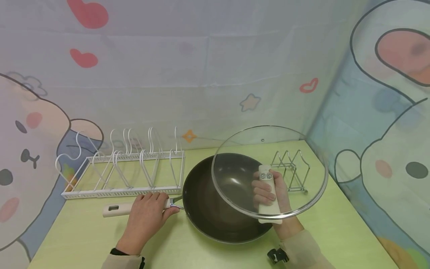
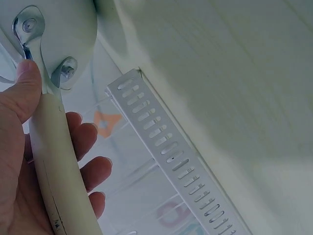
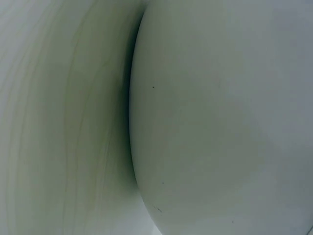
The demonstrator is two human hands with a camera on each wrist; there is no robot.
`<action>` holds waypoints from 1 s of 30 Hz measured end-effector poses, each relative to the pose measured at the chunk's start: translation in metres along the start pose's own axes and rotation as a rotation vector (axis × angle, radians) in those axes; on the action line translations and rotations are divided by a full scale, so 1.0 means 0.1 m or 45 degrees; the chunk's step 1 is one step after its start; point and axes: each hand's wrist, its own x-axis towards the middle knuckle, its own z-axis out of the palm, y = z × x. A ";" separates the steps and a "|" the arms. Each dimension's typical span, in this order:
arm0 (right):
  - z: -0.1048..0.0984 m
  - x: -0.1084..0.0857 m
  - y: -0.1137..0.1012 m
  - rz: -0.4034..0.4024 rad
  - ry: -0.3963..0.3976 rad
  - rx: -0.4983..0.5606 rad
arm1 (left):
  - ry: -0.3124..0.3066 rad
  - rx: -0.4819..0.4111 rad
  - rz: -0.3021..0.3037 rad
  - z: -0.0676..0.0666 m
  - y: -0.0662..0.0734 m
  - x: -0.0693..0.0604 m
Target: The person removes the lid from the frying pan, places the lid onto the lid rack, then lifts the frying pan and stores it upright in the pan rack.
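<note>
Right hand partly behind lid handle

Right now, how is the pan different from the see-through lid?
The pan is dark inside; the lid is clear glass with a shiny rim. The left hand grips the pan by its side handle; the right hand holds the lid by its middle handle. Both are round with cream handles.

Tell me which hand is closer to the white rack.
Left. The left hand, gripping the pan handle, is just in front of the white rack; the right hand, gripping the lid handle, is well to the rack's right.
</note>
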 end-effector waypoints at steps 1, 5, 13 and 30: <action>0.01 0.00 0.00 -0.002 0.005 0.002 | -0.009 -0.007 -0.006 0.00 0.01 0.00; 0.04 0.00 -0.02 -0.010 0.025 0.006 | -0.013 -0.039 -0.011 -0.02 0.03 0.01; 0.07 -0.01 -0.06 0.018 -0.004 0.021 | 0.062 -0.155 -0.013 -0.10 0.16 0.10; 0.16 -0.05 -0.15 0.025 -0.069 0.010 | -0.052 -0.293 0.039 -0.26 0.60 0.28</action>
